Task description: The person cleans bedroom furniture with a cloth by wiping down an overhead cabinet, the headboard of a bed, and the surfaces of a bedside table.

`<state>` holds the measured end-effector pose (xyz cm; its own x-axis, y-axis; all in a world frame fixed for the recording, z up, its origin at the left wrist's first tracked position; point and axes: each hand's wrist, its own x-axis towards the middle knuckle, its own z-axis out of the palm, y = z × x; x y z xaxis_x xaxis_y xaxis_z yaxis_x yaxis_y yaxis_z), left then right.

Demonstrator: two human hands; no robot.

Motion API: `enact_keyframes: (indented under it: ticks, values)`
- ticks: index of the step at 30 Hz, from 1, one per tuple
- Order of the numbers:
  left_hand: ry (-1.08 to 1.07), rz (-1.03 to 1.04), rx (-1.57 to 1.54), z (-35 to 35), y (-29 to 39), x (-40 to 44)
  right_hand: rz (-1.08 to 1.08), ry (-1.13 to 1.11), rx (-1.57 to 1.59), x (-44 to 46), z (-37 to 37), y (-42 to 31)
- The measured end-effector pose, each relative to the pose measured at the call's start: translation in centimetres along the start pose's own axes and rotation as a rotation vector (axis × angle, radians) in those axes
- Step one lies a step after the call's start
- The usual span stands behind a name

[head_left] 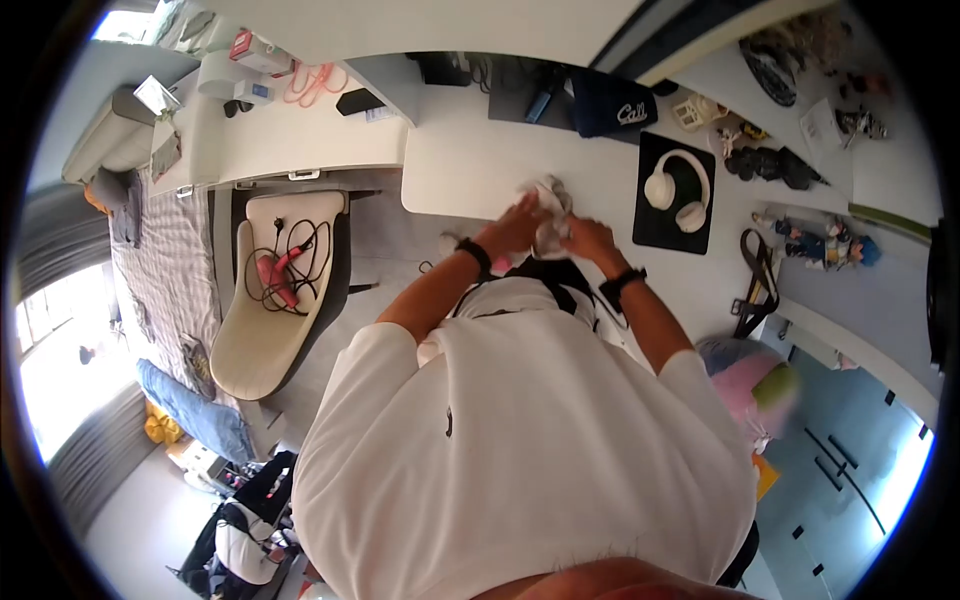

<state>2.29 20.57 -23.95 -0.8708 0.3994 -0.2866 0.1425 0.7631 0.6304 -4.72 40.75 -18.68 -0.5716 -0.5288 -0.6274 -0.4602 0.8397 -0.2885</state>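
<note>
A crumpled, whitish cloth (552, 232) is between my two hands, over the front edge of the white desk (460, 165). My left hand (514, 228) grips the cloth from its left side, fingers curled against it. On the other side, my right hand (590, 242) is closed on the cloth's right edge. Both wrists wear dark bands. Part of the cloth is hidden by the fingers, and its exact kind is blurred. A small pink thing shows just below the left hand, too small to name.
White headphones (690, 198) lie on a black mat (648, 215) to the right. A dark blue pouch (605, 105) is at the desk's back. Left stands a cream chair (240, 345) holding a red hair dryer (275, 280) and its cord. A black strap (757, 280) lies at the right.
</note>
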Motion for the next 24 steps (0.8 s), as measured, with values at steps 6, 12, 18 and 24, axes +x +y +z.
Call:
enact_keyframes:
  ticks: [6,12,18,24]
  values:
    - [0.304,0.016,-0.316,-0.6,0.2,-1.3,0.022,-0.016,0.044,-0.4,1.9,-0.5]
    - [0.166,-0.096,-0.462,-3.5,-2.3,-6.3,-0.156,0.042,0.034,5.1,0.5,-3.0]
    - [0.268,-0.253,-0.314,-5.2,-8.8,-10.7,-0.31,0.014,-0.021,10.5,-0.7,-11.0]
    - [0.568,-0.33,-0.378,-6.5,-13.6,-16.3,-0.749,0.08,0.292,12.6,-3.3,-19.4]
